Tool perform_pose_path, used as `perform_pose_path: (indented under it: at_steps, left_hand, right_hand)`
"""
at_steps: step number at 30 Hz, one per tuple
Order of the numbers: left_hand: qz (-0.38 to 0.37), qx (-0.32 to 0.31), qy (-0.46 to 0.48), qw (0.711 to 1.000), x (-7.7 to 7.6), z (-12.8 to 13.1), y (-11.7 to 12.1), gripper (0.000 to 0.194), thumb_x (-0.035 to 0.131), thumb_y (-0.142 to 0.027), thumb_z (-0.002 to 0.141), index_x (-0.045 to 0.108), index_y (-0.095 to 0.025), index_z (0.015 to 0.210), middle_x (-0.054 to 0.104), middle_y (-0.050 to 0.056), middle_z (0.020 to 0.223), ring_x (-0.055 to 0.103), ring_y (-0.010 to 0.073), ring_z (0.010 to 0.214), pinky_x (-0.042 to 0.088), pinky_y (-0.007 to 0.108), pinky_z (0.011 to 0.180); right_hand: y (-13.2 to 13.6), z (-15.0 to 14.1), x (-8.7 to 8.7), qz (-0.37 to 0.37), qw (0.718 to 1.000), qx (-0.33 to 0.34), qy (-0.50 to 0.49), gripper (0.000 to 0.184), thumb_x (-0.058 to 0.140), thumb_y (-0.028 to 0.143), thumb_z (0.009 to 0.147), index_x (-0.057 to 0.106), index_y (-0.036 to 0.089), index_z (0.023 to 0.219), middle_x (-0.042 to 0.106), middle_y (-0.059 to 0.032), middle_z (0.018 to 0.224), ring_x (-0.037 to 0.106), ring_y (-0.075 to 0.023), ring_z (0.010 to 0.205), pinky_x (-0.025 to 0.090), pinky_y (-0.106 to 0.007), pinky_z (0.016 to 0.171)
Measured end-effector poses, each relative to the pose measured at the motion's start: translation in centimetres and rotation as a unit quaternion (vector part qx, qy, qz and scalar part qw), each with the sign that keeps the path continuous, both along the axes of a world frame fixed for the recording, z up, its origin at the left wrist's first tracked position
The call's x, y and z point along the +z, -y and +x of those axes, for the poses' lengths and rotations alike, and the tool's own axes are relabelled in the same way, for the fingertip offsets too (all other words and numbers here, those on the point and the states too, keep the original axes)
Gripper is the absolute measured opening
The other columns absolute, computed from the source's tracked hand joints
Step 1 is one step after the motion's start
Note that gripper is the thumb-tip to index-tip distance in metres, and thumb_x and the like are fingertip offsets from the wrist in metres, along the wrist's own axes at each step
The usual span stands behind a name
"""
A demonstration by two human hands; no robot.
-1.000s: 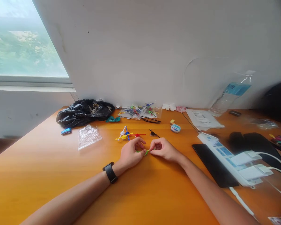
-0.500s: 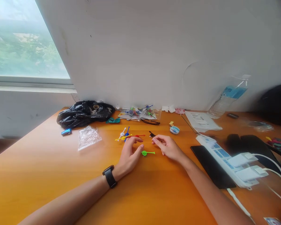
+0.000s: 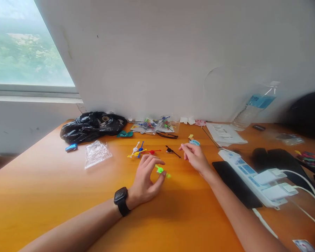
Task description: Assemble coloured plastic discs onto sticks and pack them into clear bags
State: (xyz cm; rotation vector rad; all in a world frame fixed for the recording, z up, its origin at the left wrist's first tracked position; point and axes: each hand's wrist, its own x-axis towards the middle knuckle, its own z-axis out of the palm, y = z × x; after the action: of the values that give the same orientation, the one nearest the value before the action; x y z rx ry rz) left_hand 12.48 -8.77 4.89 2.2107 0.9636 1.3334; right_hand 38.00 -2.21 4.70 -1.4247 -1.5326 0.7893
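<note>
My left hand [image 3: 148, 176], with a black watch on the wrist, is over the table. Its thumb and fingers are apart around a bright green plastic arrow spinner [image 3: 160, 170]; the thumb tip is at the spinner, whose arrow end is blurred. My right hand [image 3: 195, 159] is loosely curled with nothing visible in it, just right of a black arrow spinner [image 3: 169, 150] lying on the table. Beyond my left hand lies a red arrow spinner [image 3: 152, 152]. To its left, white [image 3: 135, 149], blue [image 3: 140, 149] and yellow [image 3: 136, 154] ones lie clustered together.
A clear plastic bag [image 3: 97, 154] and a black bag [image 3: 93, 126] lie left. Bagged colored parts [image 3: 154, 126] are by the wall. Behind my right hand is a small round container [image 3: 194, 142]. To the right are a power strip [image 3: 248, 175], a black phone-like slab [image 3: 232, 185] and a bottle [image 3: 252, 108].
My right hand has moved away to the right from the black spinner, leaving it on the table. My left hand has come nearer around the green spinner, which has turned.
</note>
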Motion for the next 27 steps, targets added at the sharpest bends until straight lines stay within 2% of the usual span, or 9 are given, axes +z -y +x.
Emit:
perform_pose_path:
  at_steps: [3, 5, 8, 11, 13, 16, 20, 23, 27]
  left_hand:
    - [0.03, -0.048, -0.042, 0.997, -0.3, 0.1, 0.1, 0.011, 0.061, -0.018, 0.096, 0.062, -0.024, 0.105, 0.071, 0.008, 0.103, 0.06, 0.0258, 0.097, 0.052, 0.043, 0.091]
    - [0.057, -0.104, -0.077, 0.99, -0.6, 0.2, 0.3, 0.01, 0.059, -0.016, 0.096, 0.062, -0.024, 0.1, 0.073, 0.007, 0.099, 0.061, 0.0251, 0.092, 0.053, 0.042, 0.088]
    - [0.074, -0.225, -0.142, 0.961, -1.2, 0.4, 0.7, 0.013, 0.057, -0.015, 0.095, 0.065, -0.024, 0.101, 0.076, 0.008, 0.1, 0.067, 0.0241, 0.09, 0.055, 0.04, 0.087]
    - [0.057, -0.37, -0.186, 0.909, -1.7, 0.8, 1.2, 0.028, 0.063, -0.029, 0.096, 0.066, -0.023, 0.123, 0.075, 0.012, 0.128, 0.071, 0.0269, 0.112, 0.057, 0.039, 0.1]
    - [0.039, -0.418, -0.191, 0.887, -1.8, 1.0, 1.4, 0.047, 0.065, -0.043, 0.098, 0.062, -0.021, 0.139, 0.066, 0.012, 0.147, 0.064, 0.0302, 0.135, 0.051, 0.04, 0.115]
    - [0.012, -0.426, -0.192, 0.884, -1.7, 1.0, 1.5, 0.057, 0.062, -0.048, 0.101, 0.056, -0.022, 0.151, 0.057, 0.01, 0.159, 0.052, 0.0305, 0.149, 0.039, 0.041, 0.128]
    - [-0.001, -0.409, -0.205, 0.889, -1.3, 0.8, 1.5, 0.061, 0.066, -0.048, 0.099, 0.055, -0.027, 0.155, 0.054, 0.007, 0.162, 0.048, 0.0314, 0.152, 0.036, 0.042, 0.13]
    - [0.002, -0.379, -0.228, 0.897, -1.0, 0.6, 1.6, 0.064, 0.067, -0.052, 0.098, 0.052, -0.032, 0.157, 0.048, 0.004, 0.167, 0.044, 0.034, 0.155, 0.029, 0.05, 0.133]
    - [-0.001, -0.342, -0.26, 0.903, -0.6, 0.5, 1.9, 0.067, 0.065, -0.058, 0.098, 0.047, -0.037, 0.16, 0.046, 0.003, 0.168, 0.04, 0.0378, 0.156, 0.017, 0.063, 0.133]
  right_hand:
    - [-0.7, 0.6, -1.4, 0.069, 0.991, 0.022, 0.113, 0.033, 0.062, 0.052, 0.099, 0.073, 0.021, 0.1, 0.072, -0.009, 0.091, 0.066, -0.0253, 0.081, 0.053, -0.038, 0.072]
    - [-0.6, 0.5, -2.1, 0.102, 0.978, 0.055, 0.174, 0.031, 0.058, 0.043, 0.102, 0.074, 0.022, 0.118, 0.073, -0.012, 0.115, 0.068, -0.029, 0.105, 0.056, -0.044, 0.09]
    - [-0.2, 0.1, -2.6, 0.125, 0.957, 0.098, 0.241, 0.04, 0.053, 0.037, 0.106, 0.066, 0.028, 0.143, 0.062, -0.011, 0.148, 0.056, -0.0312, 0.137, 0.043, -0.053, 0.118]
    - [0.0, 0.1, -2.9, 0.115, 0.947, 0.129, 0.27, 0.044, 0.051, 0.037, 0.108, 0.06, 0.035, 0.151, 0.051, -0.0067, 0.163, 0.046, -0.0313, 0.149, 0.037, -0.057, 0.124]
    - [-0.2, 0.4, -3.0, 0.119, 0.945, 0.139, 0.271, 0.042, 0.051, 0.036, 0.108, 0.062, 0.034, 0.148, 0.055, -0.0065, 0.16, 0.048, -0.0302, 0.149, 0.037, -0.056, 0.125]
    - [-0.5, 0.8, -3.1, 0.123, 0.95, 0.136, 0.253, 0.036, 0.056, 0.032, 0.105, 0.067, 0.029, 0.139, 0.066, -0.0085, 0.147, 0.058, -0.0287, 0.138, 0.044, -0.051, 0.121]
    - [-0.7, 1.2, -2.7, 0.104, 0.959, 0.121, 0.235, 0.027, 0.059, 0.025, 0.101, 0.07, 0.026, 0.125, 0.074, -0.0091, 0.126, 0.069, -0.0275, 0.117, 0.053, -0.047, 0.107]
    - [-0.6, 1.4, -2.2, 0.093, 0.96, 0.111, 0.241, 0.022, 0.056, 0.021, 0.1, 0.07, 0.025, 0.116, 0.075, -0.0084, 0.116, 0.07, -0.0266, 0.107, 0.054, -0.045, 0.099]
    - [-0.6, 1.2, -2.0, 0.097, 0.959, 0.103, 0.244, 0.02, 0.056, 0.017, 0.098, 0.069, 0.024, 0.111, 0.075, -0.008, 0.111, 0.069, -0.0265, 0.104, 0.053, -0.043, 0.096]
